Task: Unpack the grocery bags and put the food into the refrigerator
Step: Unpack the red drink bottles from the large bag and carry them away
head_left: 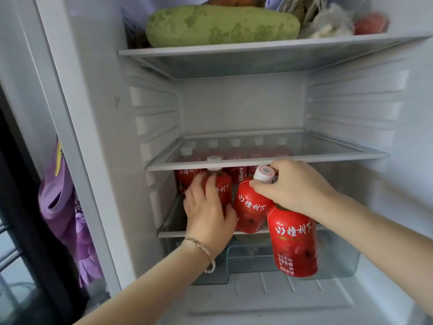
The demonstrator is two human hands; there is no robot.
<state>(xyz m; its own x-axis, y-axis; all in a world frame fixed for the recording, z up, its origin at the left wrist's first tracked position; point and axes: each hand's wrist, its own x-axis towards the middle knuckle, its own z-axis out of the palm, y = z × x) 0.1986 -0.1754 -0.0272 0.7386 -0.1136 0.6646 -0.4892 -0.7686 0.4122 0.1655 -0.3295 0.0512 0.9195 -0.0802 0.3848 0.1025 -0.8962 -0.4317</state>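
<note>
The refrigerator stands open in front of me. On its lower glass shelf (172, 233) stand several red juice bottles with white caps. My left hand (207, 207) wraps round one upright red bottle (222, 187) at the shelf's front left. My right hand (295, 187) holds two red bottles by their necks. One of them (251, 207) tilts over the shelf's front, its white cap up. The other (293, 242) hangs in front of the shelf edge, lower and to the right. More red bottles (237, 173) stand behind, seen partly through the glass above.
The middle glass shelf (304, 146) sits just above my hands. On the top shelf (257, 46) lie a large green gourd (220, 25), bagged food (330, 22) and something red (371, 23). A clear drawer (339, 254) sits below. Purple cloth (65, 207) hangs at left.
</note>
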